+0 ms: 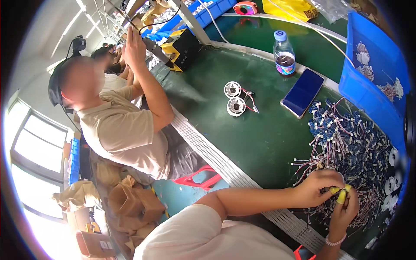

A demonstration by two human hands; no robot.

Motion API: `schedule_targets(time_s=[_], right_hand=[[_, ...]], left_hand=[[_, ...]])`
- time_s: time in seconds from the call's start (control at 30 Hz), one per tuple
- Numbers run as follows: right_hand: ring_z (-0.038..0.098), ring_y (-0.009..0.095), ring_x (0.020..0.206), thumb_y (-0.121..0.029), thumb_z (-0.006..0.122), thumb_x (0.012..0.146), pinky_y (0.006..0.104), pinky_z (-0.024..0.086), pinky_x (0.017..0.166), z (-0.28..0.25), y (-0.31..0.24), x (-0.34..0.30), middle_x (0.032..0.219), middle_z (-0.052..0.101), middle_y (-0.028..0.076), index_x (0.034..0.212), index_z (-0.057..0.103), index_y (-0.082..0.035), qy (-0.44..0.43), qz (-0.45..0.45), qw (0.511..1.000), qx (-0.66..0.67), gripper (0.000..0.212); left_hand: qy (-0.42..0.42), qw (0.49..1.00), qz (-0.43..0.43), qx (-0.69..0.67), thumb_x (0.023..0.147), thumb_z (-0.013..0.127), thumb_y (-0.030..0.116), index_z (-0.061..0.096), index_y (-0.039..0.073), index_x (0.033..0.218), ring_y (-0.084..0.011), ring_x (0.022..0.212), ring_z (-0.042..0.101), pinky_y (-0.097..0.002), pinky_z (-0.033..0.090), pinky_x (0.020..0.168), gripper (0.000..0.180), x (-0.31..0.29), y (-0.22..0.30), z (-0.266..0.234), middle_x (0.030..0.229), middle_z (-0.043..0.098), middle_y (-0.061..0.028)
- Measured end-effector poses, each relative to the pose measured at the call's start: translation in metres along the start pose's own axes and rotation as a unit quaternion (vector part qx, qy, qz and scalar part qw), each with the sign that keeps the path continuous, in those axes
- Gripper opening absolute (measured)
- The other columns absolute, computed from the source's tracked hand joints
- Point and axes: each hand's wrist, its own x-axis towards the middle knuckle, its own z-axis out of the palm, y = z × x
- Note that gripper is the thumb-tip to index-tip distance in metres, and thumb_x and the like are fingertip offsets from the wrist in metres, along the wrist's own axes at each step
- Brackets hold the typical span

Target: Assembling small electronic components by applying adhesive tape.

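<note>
Left hand (317, 189) and right hand (346, 210): fingers curled, tips close together over the wired connector pile (346, 141). Yellow finger cots (341, 198) obscure the grip; cannot tell what is held.

Factory workshop with line-style assembly of small electrical parts. The green-topped workbench (255, 143) bears a perforated pale strip (212, 155) along its near edge. Toward its right end lies a heap of small wired parts (351, 138); beside this, at the far edge, a blue bin (354, 82) contains bundled white pieces. Two round white components (236, 107) with leads lie mid-bench. A co-worker (123, 125) sits along the same near edge, with further people (113, 60) beyond. Blue trays (225, 6) of parts, brown cartons (149, 206), large windows (41, 138) and ceiling strip lights (74, 22) indicate an industrial room.
</note>
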Motion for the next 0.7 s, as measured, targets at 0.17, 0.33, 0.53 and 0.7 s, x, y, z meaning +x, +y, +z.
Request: schedule_targets(time_s=[0.17, 0.33, 0.53, 0.7], right_hand=[[0.037, 0.012, 0.061, -0.004, 0.052, 0.088, 0.0248, 0.028, 0.051, 0.001, 0.005, 0.002, 0.075, 0.043, 0.005, 0.094, 0.052, 0.003, 0.006, -0.062, 0.998, -0.006, 0.009], [0.043, 0.022, 0.067, -0.002, 0.055, 0.083, 0.03, 0.036, 0.059, 0.0, 0.001, 0.003, 0.077, 0.043, 0.01, 0.088, 0.048, 0.002, 0.001, -0.114, 0.993, 0.006, 0.009], [0.045, 0.024, 0.071, -0.001, 0.055, 0.081, 0.0306, 0.037, 0.063, -0.004, -0.008, 0.004, 0.077, 0.044, 0.012, 0.086, 0.048, 0.002, -0.003, -0.14, 0.99, 0.008, 0.008], [0.048, 0.023, 0.069, 0.0, 0.059, 0.077, 0.0301, 0.039, 0.062, -0.008, -0.006, 0.005, 0.075, 0.051, 0.012, 0.083, 0.053, 0.003, -0.026, -0.121, 0.992, 0.039, 0.01]], left_hand=[[-0.006, 1.0, 0.007, 0.011, 0.074, 0.061, -0.009, 0.063, 0.003, 0.1, -0.0288, 0.087, 0.06, -0.0356, 0.049, 0.072, 0.028, -0.002, 0.0, 0.0, 0.094, 0.06, -0.0126], [-0.044, 0.999, -0.015, -0.011, 0.073, 0.06, -0.011, 0.062, 0.003, 0.097, -0.029, 0.087, 0.061, -0.0335, 0.05, 0.071, 0.028, -0.003, 0.0, -0.003, 0.094, 0.06, -0.0129], [-0.059, 0.998, -0.016, -0.015, 0.073, 0.058, -0.014, 0.062, 0.002, 0.095, -0.0268, 0.085, 0.061, -0.0336, 0.05, 0.069, 0.028, -0.002, 0.003, -0.004, 0.092, 0.059, -0.0116], [-0.076, 0.995, -0.041, -0.04, 0.072, 0.059, -0.014, 0.065, 0.006, 0.094, -0.0239, 0.08, 0.06, -0.0312, 0.048, 0.066, 0.03, -0.003, 0.0, -0.005, 0.087, 0.059, -0.0092]])
